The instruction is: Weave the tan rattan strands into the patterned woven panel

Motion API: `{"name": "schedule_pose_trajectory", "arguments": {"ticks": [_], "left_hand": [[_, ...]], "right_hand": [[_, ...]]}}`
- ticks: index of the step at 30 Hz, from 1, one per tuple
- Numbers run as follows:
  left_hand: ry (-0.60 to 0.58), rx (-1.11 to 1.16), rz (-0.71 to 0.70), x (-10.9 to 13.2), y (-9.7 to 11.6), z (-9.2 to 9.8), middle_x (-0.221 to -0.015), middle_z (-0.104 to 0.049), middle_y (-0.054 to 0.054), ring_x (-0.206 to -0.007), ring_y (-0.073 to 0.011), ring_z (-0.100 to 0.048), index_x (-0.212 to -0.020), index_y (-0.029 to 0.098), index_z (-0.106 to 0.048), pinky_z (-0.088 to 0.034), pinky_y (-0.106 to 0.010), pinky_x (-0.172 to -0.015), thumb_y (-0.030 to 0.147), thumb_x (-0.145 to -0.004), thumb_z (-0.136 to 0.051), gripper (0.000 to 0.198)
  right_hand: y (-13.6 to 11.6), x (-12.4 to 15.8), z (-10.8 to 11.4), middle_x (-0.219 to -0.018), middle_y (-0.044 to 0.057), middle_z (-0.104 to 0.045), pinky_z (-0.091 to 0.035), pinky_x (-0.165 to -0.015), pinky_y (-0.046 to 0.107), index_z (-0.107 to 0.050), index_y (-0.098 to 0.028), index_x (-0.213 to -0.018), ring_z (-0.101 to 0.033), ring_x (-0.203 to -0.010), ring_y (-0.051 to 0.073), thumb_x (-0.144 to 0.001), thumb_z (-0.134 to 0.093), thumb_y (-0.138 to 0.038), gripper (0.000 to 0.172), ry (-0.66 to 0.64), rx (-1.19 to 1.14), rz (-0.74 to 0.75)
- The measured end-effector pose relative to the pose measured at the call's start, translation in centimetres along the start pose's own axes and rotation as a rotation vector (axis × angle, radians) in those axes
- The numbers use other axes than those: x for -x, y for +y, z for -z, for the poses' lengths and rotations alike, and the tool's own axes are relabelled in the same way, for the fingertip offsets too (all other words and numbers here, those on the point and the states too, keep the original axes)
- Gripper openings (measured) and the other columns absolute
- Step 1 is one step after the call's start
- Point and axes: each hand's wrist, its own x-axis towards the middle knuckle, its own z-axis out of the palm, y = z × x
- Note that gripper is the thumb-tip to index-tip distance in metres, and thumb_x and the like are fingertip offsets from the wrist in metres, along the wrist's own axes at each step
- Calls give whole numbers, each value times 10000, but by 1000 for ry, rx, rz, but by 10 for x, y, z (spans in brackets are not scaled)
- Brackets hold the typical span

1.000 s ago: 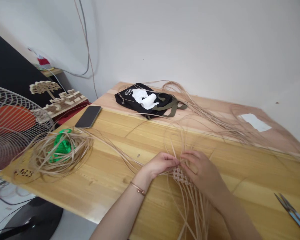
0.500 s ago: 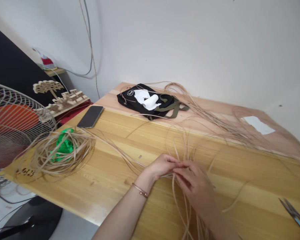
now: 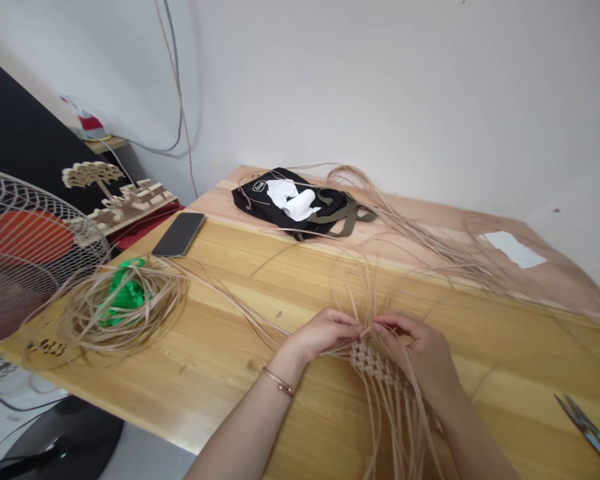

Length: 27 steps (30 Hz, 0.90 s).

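A small woven piece [image 3: 380, 367] of tan rattan-like strips lies at the front middle of the table, with long loose strips [image 3: 400, 427] hanging from it toward me and others standing up behind. At its far left corner my left hand [image 3: 330, 331] is closed in a pinch on the weave's edge. My right hand [image 3: 423, 347] sits just to the right, thumb and forefinger closed on a strip close to the left fingertips. The exact crossing between the fingertips is too small to make out.
A coil of strips [image 3: 87, 317] with a green wrap [image 3: 125, 293] lies at left, near a phone [image 3: 180, 233] and a fan [image 3: 30, 227]. Scissors [image 3: 587, 427] rest at the right front. Behind are a black bag [image 3: 250, 195], white tissue [image 3: 297, 203] and more strips [image 3: 405, 223].
My right hand has shifted right and turned aside, uncovering the woven piece and drawing a strip along. My left hand keeps its place and pinch.
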Motion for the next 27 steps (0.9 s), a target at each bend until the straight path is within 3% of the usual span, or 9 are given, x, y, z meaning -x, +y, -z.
{"name": "schedule_pose_trajectory", "arguments": {"ticks": [5, 15, 27], "left_hand": [[22, 29, -8, 0, 0, 0, -518, -608, -25, -508, -95, -535, -590, 80, -659, -384, -235, -588, 242, -387, -776, 286], [-49, -52, -38, 5, 3, -1, -605, -643, -43, -523, -69, -537, -705, 75, -688, -376, -202, -557, 264, -458, -775, 323], [-42, -115, -42, 5, 3, 0, -603, -639, -33, -533, -68, -542, -715, 77, -685, -393, -195, -566, 231, -413, -790, 355]], "right_hand": [[-1, 2, 0, -737, 31, -672, -481, -617, 276, -665, -201, -734, -609, -651, 170, -725, -556, -318, 161, 12, -20, -48], [-1, 7, 1, -719, 28, -676, -491, -625, 279, -654, -201, -712, -623, -649, 178, -707, -557, -338, 168, 39, -44, -94], [5, 14, -2, -772, 52, -676, -491, -654, 291, -622, -188, -817, -630, -696, 189, -689, -567, -369, 228, 24, -182, -217]]}}
